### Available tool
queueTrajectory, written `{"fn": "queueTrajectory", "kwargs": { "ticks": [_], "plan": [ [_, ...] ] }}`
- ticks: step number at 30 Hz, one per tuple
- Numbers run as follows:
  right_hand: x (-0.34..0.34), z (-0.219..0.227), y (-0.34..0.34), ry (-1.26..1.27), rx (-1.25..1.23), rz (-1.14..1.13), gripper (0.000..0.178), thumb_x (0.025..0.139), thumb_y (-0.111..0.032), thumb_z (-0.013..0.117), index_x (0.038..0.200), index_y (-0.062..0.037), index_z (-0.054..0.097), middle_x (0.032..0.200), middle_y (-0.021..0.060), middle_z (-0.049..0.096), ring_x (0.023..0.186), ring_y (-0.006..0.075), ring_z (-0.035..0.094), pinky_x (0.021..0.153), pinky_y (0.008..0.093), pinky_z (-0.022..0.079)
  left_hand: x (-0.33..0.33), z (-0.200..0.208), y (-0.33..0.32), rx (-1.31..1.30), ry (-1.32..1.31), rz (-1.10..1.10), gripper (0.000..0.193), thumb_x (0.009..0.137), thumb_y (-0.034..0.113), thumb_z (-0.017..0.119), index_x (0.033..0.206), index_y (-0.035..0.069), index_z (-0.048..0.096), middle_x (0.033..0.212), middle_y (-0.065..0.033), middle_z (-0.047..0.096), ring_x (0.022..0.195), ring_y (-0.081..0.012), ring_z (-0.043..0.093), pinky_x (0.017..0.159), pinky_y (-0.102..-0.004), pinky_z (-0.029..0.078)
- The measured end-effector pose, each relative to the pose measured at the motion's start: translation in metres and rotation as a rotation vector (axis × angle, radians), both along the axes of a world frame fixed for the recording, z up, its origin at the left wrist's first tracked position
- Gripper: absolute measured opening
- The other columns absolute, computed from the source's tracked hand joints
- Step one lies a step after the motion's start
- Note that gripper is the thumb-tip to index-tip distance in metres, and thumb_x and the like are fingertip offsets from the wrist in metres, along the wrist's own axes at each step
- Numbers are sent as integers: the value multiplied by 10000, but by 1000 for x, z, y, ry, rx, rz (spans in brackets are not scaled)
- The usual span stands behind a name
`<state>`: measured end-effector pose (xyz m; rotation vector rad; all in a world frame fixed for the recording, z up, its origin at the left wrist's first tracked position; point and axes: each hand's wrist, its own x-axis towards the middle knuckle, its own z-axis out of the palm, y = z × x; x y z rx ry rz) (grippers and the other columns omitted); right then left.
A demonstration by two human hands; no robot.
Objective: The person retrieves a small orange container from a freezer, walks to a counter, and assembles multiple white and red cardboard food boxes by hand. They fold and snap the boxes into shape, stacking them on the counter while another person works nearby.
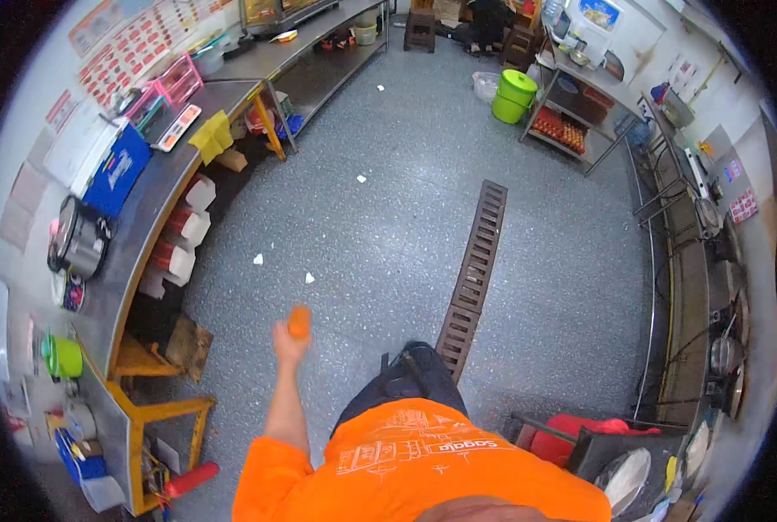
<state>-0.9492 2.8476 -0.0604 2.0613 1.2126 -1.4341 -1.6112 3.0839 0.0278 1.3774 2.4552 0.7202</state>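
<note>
Observed from side: bare left forearm (284, 400) extends toward 12 o'clock; left hand (290, 344) grips blurred orange object (299, 321), floor drain (475, 271) at 2 o'clock. Right hand hidden, grip: can't tell.

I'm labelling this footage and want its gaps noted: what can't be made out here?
All in the head view:
- Orange object in the left hand: too blurred to identify.
- Right hand: out of sight, perhaps behind the orange shirt.
- Dark shape at the far end: cut off by the top edge.
- Wall poster: details too small.
</note>
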Motion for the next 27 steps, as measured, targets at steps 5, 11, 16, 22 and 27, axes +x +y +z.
{"fn": "queueTrajectory", "kwargs": {
  "ticks": [5,11,16,22,27],
  "plan": [
    [-16,-27,149,-23,-81,-181,420,926,-397,586,1020,-10,717,1013,223,732,908,381,702,814,476,535,1,128,313,358,-181,-45,514,638,166,875,909,38,458,895,-105,521,846,-250,531,776,-391,464],
    [-45,-65,554,200,393,-278,370,954,-344,560,1060,-17,696,1002,211,734,882,378,700,797,490,527,49,49,493,423,-228,138,547,619,139,883,923,51,436,905,-96,499,814,-240,511,789,-376,475],
    [-87,97,952,444,873,-277,240,991,-243,618,1006,-12,683,815,38,663,726,120,592,658,303,490,80,-44,515,-347,-313,-176,520,679,377,844,968,4,626,924,-221,685,855,-354,671,758,-446,526],
    [-77,178,1237,554,977,-233,228,1003,-241,625,998,-20,679,827,3,646,733,83,572,640,260,461,124,-88,506,-1010,-426,152,648,767,516,765,1072,-49,677,1092,-290,699,1063,-418,678,881,-482,545],
    [-15,40,1259,68,577,-351,478,1012,-448,541,787,-43,658,738,48,619,692,149,575,625,348,480,89,-70,731,-1203,-393,-3,658,755,429,795,1161,-58,621,1144,-266,695,1075,-389,676,903,-453,542]
  ]
}}
